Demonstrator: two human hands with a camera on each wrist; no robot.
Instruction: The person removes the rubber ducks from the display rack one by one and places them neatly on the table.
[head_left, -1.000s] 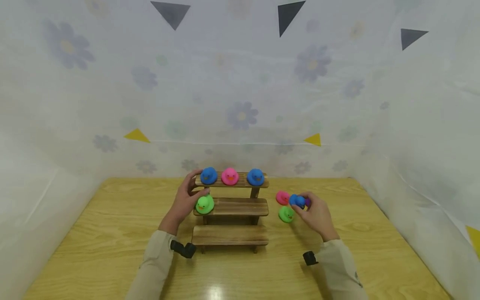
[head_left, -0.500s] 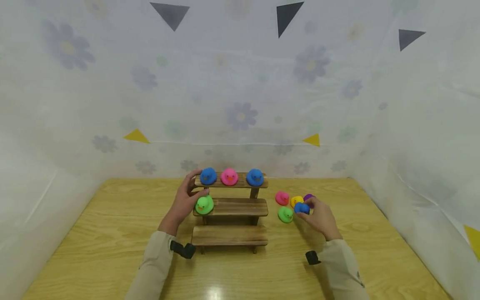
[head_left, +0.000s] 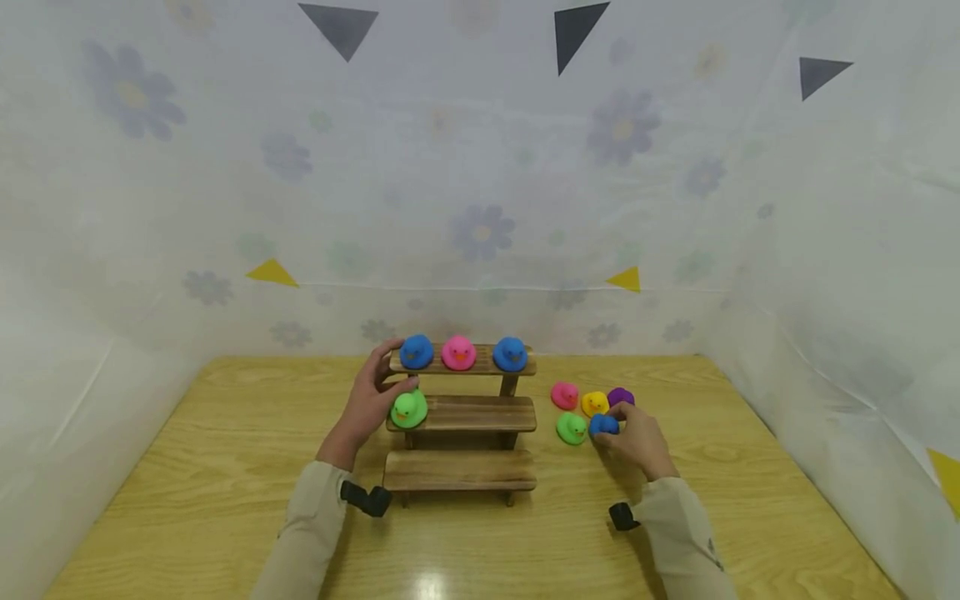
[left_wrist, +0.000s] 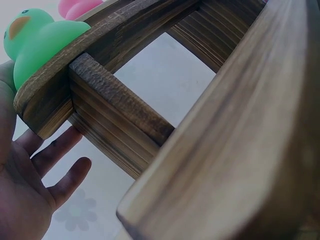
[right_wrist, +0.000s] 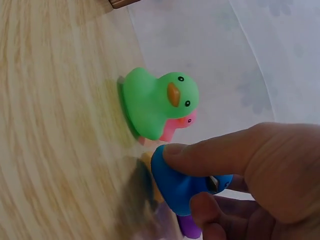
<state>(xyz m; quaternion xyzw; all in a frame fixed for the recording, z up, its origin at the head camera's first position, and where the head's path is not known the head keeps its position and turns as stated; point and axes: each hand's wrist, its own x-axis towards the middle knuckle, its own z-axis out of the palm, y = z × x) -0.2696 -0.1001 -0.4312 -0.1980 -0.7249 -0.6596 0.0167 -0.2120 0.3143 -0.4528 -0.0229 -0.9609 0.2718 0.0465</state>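
Observation:
My right hand (head_left: 637, 437) pinches a blue rubber duck (right_wrist: 177, 182) between thumb and fingers, low over the table at the right. Just beside it sit a green duck (head_left: 572, 429), a yellow duck (head_left: 595, 404), a pink duck (head_left: 564, 396) and a purple duck (head_left: 622, 397). My left hand (head_left: 366, 407) is at the left end of a three-tier wooden stand (head_left: 480, 414), thumb by the green duck (head_left: 408, 410) on the middle tier. In the left wrist view, its other fingers (left_wrist: 70, 182) spread loosely beneath a plank's end.
The top tier carries a blue duck (head_left: 416, 352), a pink duck (head_left: 459, 353) and another blue duck (head_left: 510, 354). White flowered sheeting (head_left: 480, 167) encloses the wood-grain table (head_left: 225, 500) at the back and sides.
My right hand has brought the blue duck down and toward me, from in front of the yellow duck to beside the green one, uncovering the yellow and purple ducks. My left hand stays put.

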